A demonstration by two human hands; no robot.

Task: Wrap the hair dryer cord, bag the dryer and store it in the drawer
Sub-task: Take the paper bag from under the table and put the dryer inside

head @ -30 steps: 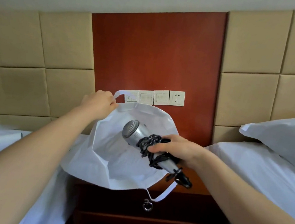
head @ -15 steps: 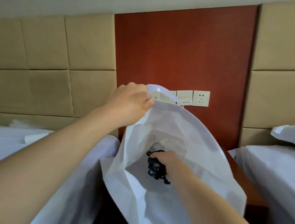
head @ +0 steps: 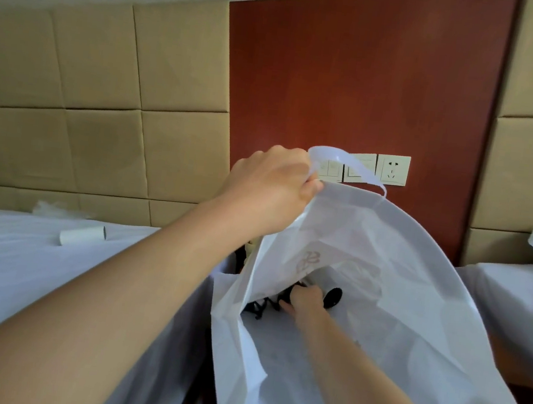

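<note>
Currently, the left hand (head: 270, 189) grips the rim of the white bag (head: 415, 287) beside its handle loop (head: 347, 160) and holds the mouth raised and open. The right hand (head: 305, 302) is deep inside the bag, its fingers curled on the hair dryer (head: 331, 292). The black cord (head: 261, 305) is wound around the dryer, which sits low in the bag.

Procedure: lower the dryer until the fabric carries its weight, then release. Withdraw the right hand through the centre of the opening so that no finger catches a cord loop and unwinds it. Hold the rim up until the right hand is out.

Clearance: the bag hangs in the narrow gap between the left bed (head: 17, 255) and the right bed (head: 521, 300), touching the left bedding. The wall sockets (head: 392, 170) stand just behind the top rim, so lift no higher. The bag hides the drawer, and room there cannot be judged.
</note>
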